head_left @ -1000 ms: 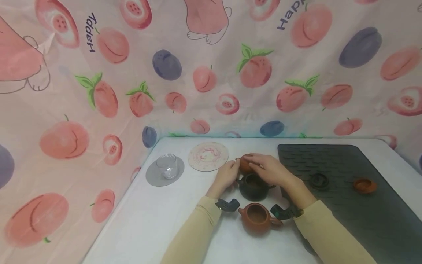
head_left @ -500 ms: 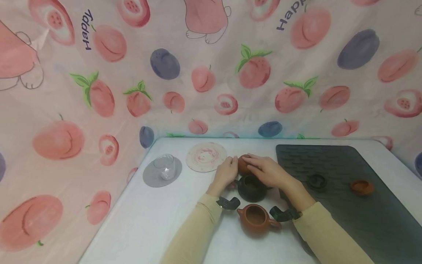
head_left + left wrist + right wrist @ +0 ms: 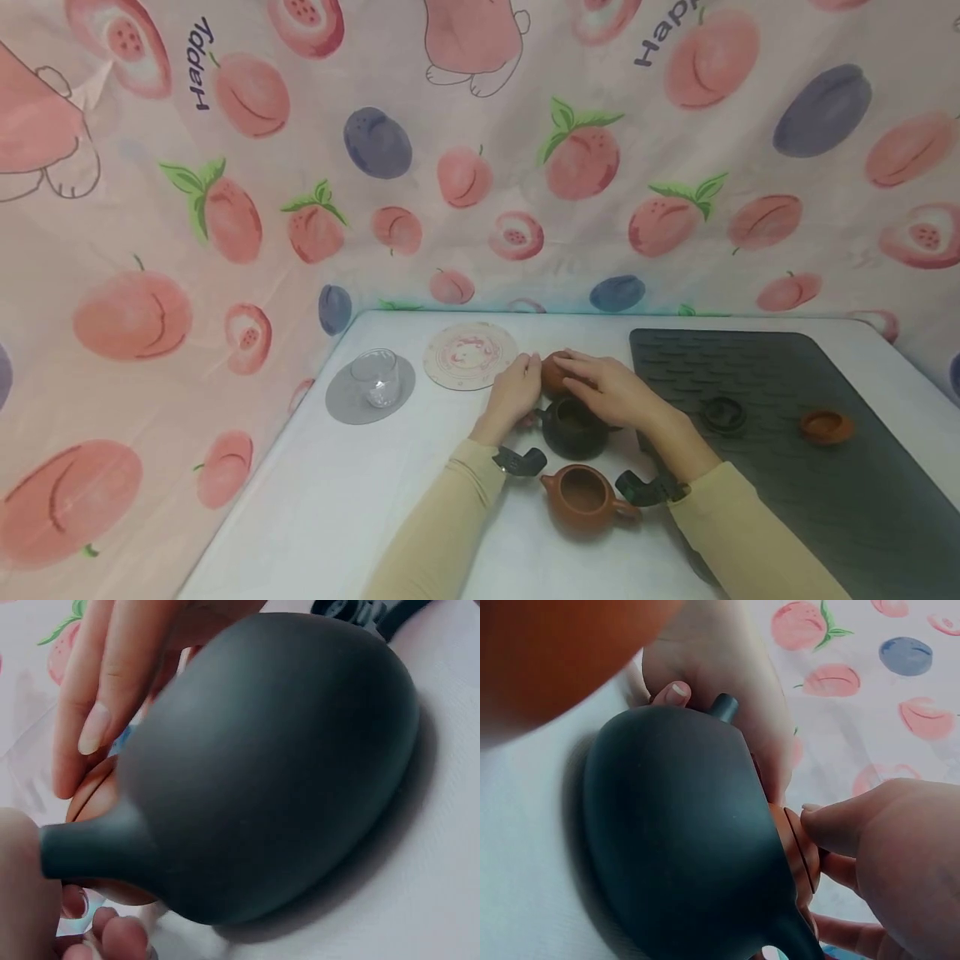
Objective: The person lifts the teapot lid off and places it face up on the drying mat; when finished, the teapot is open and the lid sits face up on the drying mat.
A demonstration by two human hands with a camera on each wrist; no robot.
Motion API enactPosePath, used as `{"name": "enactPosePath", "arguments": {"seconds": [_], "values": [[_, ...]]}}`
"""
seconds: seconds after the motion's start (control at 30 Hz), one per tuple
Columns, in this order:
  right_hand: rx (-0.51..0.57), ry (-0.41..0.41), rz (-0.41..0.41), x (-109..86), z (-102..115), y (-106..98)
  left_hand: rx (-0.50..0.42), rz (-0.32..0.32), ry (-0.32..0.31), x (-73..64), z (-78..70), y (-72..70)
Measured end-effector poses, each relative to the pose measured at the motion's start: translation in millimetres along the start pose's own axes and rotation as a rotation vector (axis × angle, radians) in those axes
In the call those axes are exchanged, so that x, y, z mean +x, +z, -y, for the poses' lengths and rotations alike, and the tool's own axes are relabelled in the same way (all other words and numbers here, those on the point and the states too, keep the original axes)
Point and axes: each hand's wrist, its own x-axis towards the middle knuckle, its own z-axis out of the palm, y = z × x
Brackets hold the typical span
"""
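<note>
Fingers (right) [image 3: 588, 362] hold rear teapot [image 3: 554, 377] | left fingers [image 3: 533, 369] unclear | teapots [image 3: 576, 442]: three | loose lids [image 3: 827, 430]: two

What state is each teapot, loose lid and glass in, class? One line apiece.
Far brown teapot: lidded, partly hidden
Black teapot: upright, uncovered
Near brown teapot: upright, uncovered
Black lid: off, lying on dark mat
Brown lid: off, lying on dark mat
Glass: upright, uncovered, on grey coaster
</note>
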Motion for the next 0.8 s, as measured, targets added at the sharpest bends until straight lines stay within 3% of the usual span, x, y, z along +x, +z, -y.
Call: {"name": "enactPosePath", "arguments": {"seconds": [0.17,0.43,0.63,0.8], "values": [[-0.016,0.003,-0.03,1.8,1.8,-0.3,-0.025,0.016,-0.006,1.5,2.4,-0.7],[-0.072,0.033,-0.163,3.3,4.0,0.6,-0.048,0.008,0.015,0.2,5.3,0.6],[-0.106,0.08,-0.178,3.1,2.4,2.6,-0.034,0.006,0.011,-1.4,6.2,2.4],[-0.119,0.071,-0.205,3.2,1.0,4.1,-0.031,0.001,0.016,-2.1,5.7,1.7]]}}
